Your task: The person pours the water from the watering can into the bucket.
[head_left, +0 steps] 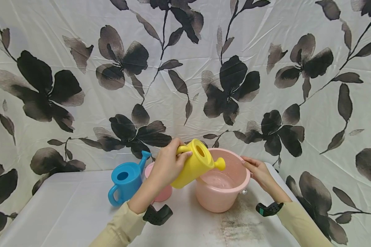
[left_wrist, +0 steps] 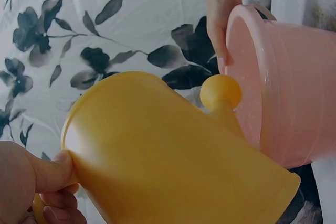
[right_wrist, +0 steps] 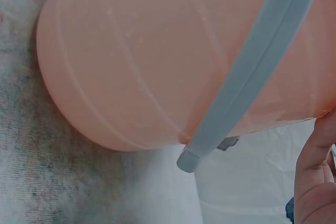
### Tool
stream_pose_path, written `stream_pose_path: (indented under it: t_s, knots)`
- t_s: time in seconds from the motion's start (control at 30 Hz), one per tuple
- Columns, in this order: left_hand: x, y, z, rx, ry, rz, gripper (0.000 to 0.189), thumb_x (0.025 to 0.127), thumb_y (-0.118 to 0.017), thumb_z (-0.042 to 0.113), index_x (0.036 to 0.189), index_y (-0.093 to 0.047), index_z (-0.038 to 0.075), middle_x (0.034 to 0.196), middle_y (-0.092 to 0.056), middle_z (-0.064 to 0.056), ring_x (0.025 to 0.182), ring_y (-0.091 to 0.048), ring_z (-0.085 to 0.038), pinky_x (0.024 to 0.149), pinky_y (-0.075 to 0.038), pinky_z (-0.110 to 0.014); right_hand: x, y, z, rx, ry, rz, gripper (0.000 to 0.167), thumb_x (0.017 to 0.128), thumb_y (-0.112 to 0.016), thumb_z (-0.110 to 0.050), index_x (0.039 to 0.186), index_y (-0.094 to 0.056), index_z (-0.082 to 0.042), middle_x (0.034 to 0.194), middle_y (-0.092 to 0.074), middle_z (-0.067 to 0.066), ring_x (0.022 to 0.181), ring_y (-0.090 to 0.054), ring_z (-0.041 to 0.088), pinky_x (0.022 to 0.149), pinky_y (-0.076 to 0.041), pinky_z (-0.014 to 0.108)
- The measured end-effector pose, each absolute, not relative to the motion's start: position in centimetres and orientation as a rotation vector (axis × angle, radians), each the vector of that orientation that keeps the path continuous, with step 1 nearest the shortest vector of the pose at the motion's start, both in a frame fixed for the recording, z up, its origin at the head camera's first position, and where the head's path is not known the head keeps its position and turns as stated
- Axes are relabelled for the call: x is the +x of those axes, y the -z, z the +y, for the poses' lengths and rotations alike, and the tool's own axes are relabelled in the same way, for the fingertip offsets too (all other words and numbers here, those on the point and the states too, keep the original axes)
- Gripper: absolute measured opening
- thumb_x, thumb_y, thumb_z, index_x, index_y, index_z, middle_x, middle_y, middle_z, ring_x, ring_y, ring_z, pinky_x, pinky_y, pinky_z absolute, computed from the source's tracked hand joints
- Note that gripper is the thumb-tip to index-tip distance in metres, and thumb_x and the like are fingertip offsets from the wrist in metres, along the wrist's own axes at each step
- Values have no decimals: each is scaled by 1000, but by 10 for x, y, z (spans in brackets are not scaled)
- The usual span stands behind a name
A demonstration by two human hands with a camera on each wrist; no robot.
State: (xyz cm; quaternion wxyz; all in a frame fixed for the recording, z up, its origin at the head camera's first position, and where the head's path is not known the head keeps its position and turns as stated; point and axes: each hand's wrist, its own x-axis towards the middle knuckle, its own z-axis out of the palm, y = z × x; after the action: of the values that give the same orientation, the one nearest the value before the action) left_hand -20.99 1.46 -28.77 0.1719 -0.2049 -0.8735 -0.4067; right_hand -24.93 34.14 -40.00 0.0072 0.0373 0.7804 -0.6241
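My left hand (head_left: 172, 164) grips the handle of a yellow watering can (head_left: 191, 166). The can is tilted to the right, its round spout head above the opening of a pink bucket (head_left: 217, 199). In the left wrist view, the can's body (left_wrist: 157, 145) fills the middle, with thumb and fingers around its handle. My right hand (head_left: 261, 173) holds the bucket's right rim, fingers over the edge. The right wrist view shows the bucket's side (right_wrist: 142, 61), its pale handle (right_wrist: 252, 66) hanging across it, and part of that hand (right_wrist: 317, 166). Whether water flows cannot be made out.
A blue watering can (head_left: 126, 181) stands upright at the left of the white table (head_left: 65, 206). Behind my left forearm is a pink container (head_left: 164, 193), mostly hidden. Dark smudges (head_left: 241, 226) mark the table before the bucket. A floral cloth (head_left: 185, 68) hangs behind.
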Motion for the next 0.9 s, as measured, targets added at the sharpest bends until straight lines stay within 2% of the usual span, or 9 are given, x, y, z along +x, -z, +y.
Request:
stream_pose_path:
  t_s: [0.9]
  knots:
    - [-208,291,12,-590,1125,-2465,18,88,-70,14,93,-54,8,80,-58,-7,71,-54,-19,66,-49,-31,-250,401,342,102,1946,2448,61,99,-52,-32,144,-35,6,146,-39,26,94,-57,-9,81,-52,17]
